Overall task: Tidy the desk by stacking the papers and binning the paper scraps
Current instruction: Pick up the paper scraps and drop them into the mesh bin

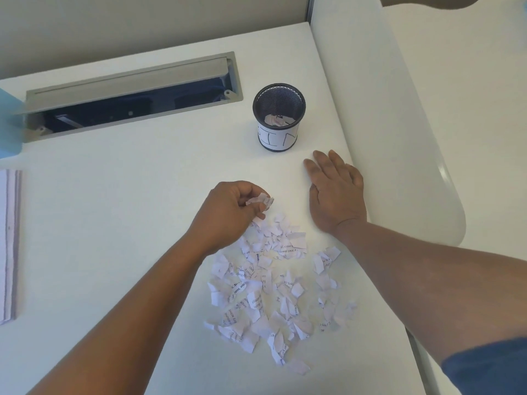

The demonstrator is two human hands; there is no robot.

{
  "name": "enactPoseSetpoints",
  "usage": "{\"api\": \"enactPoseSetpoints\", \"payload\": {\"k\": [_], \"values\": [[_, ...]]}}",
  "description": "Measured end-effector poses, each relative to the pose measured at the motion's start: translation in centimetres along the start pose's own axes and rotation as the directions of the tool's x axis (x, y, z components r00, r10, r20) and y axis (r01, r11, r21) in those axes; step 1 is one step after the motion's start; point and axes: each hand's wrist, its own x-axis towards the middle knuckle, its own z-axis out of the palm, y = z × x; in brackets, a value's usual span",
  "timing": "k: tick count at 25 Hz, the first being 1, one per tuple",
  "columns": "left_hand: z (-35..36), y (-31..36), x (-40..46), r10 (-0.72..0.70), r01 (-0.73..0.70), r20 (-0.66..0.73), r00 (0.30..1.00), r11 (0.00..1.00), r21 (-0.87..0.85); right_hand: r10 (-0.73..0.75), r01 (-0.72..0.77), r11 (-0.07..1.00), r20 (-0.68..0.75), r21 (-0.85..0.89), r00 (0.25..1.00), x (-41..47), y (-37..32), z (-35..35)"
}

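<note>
A few torn paper scraps are pinched in left hand fingers; right hand lies flat, holding nothing. Scraps may be dropped short of the mesh bin (narrow mouth, loose pinch).

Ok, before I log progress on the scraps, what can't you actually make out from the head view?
- Mesh bin: its wall and paper label hide how full it is; only some crumpled paper shows.
- Left hand: curled fingers hide how many scraps it pinches.
- Paper stack: cut off by the left edge.
- Desk cable tray: inside too dark.
- Scrap pile: print too small to read in full.
</note>
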Motion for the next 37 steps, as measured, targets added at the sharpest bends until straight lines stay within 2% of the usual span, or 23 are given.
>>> {"api": "enactPoseSetpoints", "payload": {"k": [3, 6, 10, 14, 19, 21, 24, 27, 31, 37], "values": [[-1.3, 3.0, 0.6, 0.038, -0.037, 0.006, 0.999, 0.996, -0.085, -0.002, 0.002, 1.000, -0.017, -0.002, 1.000, -0.1, 0.0, 0.0], [-2.8, 6.4, 2.6, 0.174, -0.178, -0.107, 0.979, 0.984, -0.029, -0.011, 0.011, 1.000, -0.022, -0.021, 1.000, -0.1, 0.0, 0.0], [-3.3, 9.6, 7.0, 0.401, -0.372, -0.255, 0.880, 0.915, 0.156, -0.006, 0.006, 1.000, -0.031, -0.018, 0.999, -0.1, 0.0, 0.0], [-2.2, 10.3, 10.4, 0.488, -0.458, -0.304, 0.818, 0.873, 0.168, -0.012, 0.012, 1.000, -0.048, -0.016, 0.999, -0.2, 0.0, 0.0], [-1.3, 10.0, 11.7, 0.481, -0.492, -0.341, 0.808, 0.869, 0.061, -0.017, 0.017, 1.000, -0.056, -0.002, 0.998, -0.2, 0.1, 0.2], [-1.3, 9.8, 11.7, 0.501, -0.492, -0.338, 0.797, 0.862, 0.117, -0.017, 0.017, 1.000, -0.055, -0.003, 0.998, -0.2, 0.1, 0.3], [-1.5, 9.0, 11.5, 0.522, -0.441, -0.299, 0.799, 0.846, 0.300, -0.011, 0.012, 1.000, -0.052, 0.006, 0.999, -0.1, 0.1, 0.2], [-1.6, 8.5, 11.6, 0.478, -0.335, -0.273, 0.835, 0.834, 0.438, -0.016, 0.016, 1.000, -0.058, 0.007, 0.998, -0.2, 0.1, 0.2], [-1.5, 8.2, 11.3, 0.427, -0.279, -0.255, 0.867, 0.842, 0.462, -0.015, 0.015, 1.000, -0.055, 0.007, 0.998, -0.2, 0.1, 0.1], [-1.9, 8.4, 9.8, 0.456, -0.334, -0.189, 0.870, 0.826, 0.455, -0.013, 0.012, 1.000, -0.050, -0.003, 0.999, -0.2, 0.1, 0.2]]}}
